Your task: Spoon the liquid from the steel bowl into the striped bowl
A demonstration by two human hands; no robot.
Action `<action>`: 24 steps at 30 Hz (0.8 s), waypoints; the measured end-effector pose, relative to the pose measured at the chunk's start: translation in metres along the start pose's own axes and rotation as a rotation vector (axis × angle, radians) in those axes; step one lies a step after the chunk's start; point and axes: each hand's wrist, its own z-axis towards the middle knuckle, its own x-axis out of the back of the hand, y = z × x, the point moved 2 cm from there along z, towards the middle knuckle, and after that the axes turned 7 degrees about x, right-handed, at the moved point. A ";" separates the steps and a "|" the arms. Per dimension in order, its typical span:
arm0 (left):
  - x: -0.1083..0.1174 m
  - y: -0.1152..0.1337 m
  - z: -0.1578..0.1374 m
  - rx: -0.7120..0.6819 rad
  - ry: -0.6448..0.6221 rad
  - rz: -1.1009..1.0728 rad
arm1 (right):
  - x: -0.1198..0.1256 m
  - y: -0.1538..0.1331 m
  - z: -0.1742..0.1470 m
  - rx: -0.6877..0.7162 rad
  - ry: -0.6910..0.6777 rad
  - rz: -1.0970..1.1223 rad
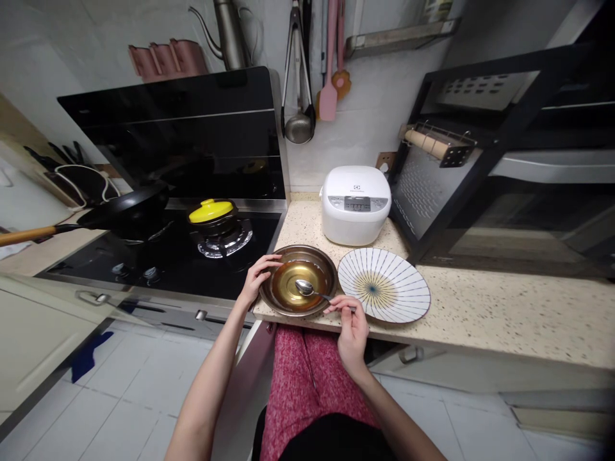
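A wide metal bowl holding amber-yellow liquid sits at the counter's front edge. My left hand grips its left rim, fingers lying over the edge. In my right hand the handle of a metal spoon is pinched between thumb and fingers. The spoon's bowl end is over the liquid; whether it touches the surface I cannot tell. Close by on the right lies a large oval plate with dark radiating lines and a yellowish centre.
A white rice cooker stands behind the plate. Left of the bowl is a black gas stove with a yellow-lidded pot and a wooden-handled wok. An oven in a dark rack is at right. Utensils, including a ladle, hang behind.
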 end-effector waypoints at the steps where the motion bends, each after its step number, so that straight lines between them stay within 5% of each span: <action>1: 0.000 0.000 0.000 -0.001 0.000 0.000 | 0.000 -0.001 0.000 0.002 0.001 -0.001; 24: -0.001 0.004 0.000 -0.010 -0.009 -0.002 | 0.012 -0.015 0.010 0.003 0.070 0.040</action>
